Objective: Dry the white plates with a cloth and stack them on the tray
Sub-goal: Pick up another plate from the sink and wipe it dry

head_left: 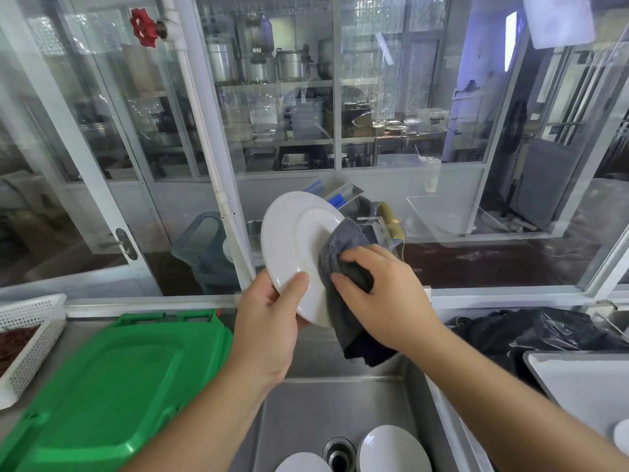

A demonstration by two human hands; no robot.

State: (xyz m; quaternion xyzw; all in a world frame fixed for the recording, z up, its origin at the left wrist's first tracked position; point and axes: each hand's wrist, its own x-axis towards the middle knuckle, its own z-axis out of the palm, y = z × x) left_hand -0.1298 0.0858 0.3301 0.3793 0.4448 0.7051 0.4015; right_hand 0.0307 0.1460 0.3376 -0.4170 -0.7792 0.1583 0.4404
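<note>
Left hand (263, 321) holds a round white ceramic plate (292, 247) upright by its lower rim; right hand (384, 294) presses a bunched grey terry cloth (340, 253) against it, above the steel sink (326, 410)

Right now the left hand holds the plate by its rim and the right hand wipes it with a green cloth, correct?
Not quite: the cloth is dark grey, not green, as the head view shows. The left hand does hold the plate by its rim, and the right hand presses the cloth against it.
</note>
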